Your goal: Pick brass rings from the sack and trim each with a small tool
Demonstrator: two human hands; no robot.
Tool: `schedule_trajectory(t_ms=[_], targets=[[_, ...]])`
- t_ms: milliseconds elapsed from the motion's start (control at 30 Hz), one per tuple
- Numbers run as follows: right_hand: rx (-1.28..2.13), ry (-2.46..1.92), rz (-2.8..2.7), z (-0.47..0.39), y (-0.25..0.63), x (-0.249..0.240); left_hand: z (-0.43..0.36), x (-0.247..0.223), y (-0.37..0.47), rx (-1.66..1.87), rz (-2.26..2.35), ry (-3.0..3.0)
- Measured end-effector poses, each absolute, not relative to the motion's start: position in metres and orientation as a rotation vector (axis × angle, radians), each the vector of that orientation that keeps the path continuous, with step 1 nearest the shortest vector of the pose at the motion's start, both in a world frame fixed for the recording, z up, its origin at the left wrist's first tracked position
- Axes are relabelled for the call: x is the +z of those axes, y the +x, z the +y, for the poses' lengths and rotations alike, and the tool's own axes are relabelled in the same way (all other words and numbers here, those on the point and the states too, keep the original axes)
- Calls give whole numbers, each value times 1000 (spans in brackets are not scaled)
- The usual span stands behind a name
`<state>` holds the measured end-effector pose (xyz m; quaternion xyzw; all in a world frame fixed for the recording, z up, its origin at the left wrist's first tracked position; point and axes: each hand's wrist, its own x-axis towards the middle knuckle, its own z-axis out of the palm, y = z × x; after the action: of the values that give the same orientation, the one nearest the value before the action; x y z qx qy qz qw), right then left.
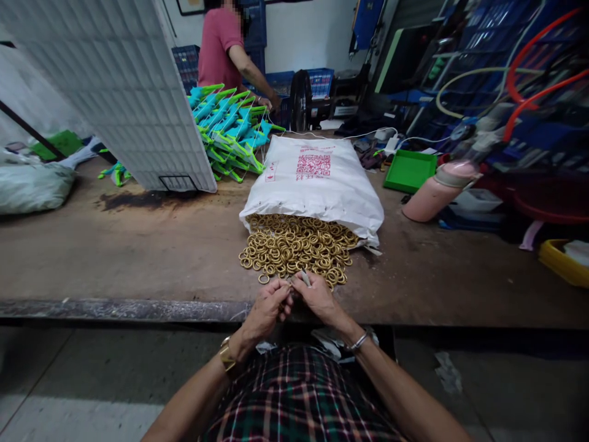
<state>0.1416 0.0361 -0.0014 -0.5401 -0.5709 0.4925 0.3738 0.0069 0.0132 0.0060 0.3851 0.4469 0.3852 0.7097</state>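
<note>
Brass-coloured rings [294, 245] spill in a heap from the open mouth of a white woven sack [317, 178] with red print. Just in front of the heap, near the table's front edge, my left hand [271, 305] is closed, its fingers curled round something, probably a ring, too small to name surely. My right hand [318, 298] meets it at the fingertips and is closed on a small grey tool [305, 278], whose end shows above the fingers. One loose ring [264, 279] lies on the table just beyond my left hand.
A white ribbed panel [115, 80] stands on the wooden table [184, 258] at left. Green and blue plastic pieces [230, 129] are piled behind it, beside a person in a pink shirt [218, 49]. A green tray [410, 171] and a pink bottle [435, 193] are at right.
</note>
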Motion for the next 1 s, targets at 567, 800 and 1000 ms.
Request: schedule_trajectory(t_ms=[567, 800, 1000], targets=[[604, -1557, -2223, 22, 145, -5, 13, 14, 4, 905, 1059, 923], [639, -1615, -2325, 23, 141, -2, 13, 12, 3, 907, 1111, 996], [628, -1735, -2392, 25, 134, 2, -5, 21, -7, 883, 993, 930]])
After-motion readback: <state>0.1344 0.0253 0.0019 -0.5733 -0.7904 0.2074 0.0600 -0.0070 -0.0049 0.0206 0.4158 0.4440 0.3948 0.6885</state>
